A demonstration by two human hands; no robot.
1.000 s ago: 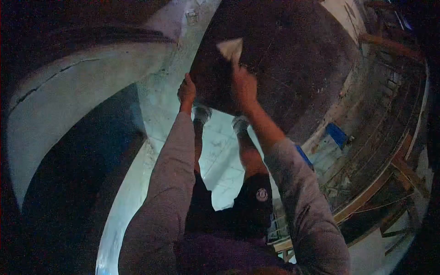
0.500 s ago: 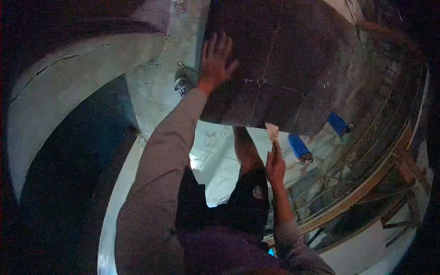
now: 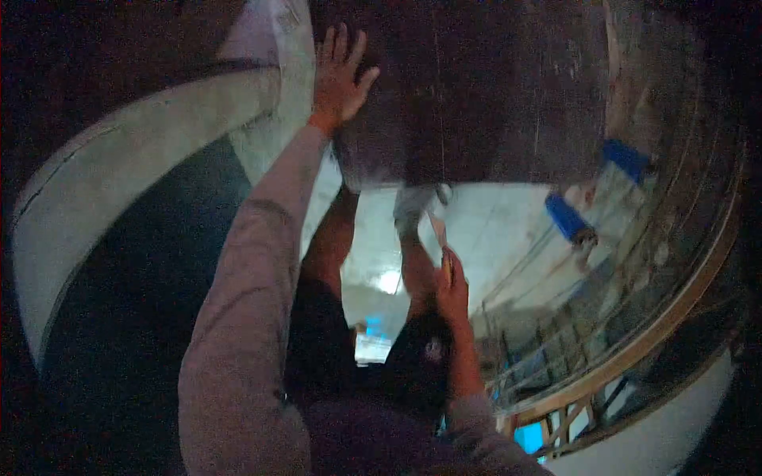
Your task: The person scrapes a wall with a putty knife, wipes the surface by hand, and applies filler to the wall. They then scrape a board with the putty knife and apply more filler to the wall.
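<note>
A large dark brown panel (image 3: 492, 95) fills the upper middle of the head view. My left hand (image 3: 341, 83), its fingers spread, lies flat against the panel's left part. Lower down, my right hand (image 3: 452, 289) is wrapped round the handle of a putty knife (image 3: 438, 230). The blade points up, with its tip a little below the panel's lower edge in this view. My bare legs and dark shorts (image 3: 317, 317) show beneath the panel.
Two blue cylindrical objects (image 3: 569, 219) lie to the right on the pale tiled floor (image 3: 492, 230). A curved, pale wall-like surface (image 3: 151, 119) sweeps round the left. Wooden framing (image 3: 579, 401) stands at the lower right.
The view has shifted, and the panel's lower edge sits higher, showing more floor. The putty knife's blade, earlier right at that edge, is now below it. My left hand stays on the panel.
</note>
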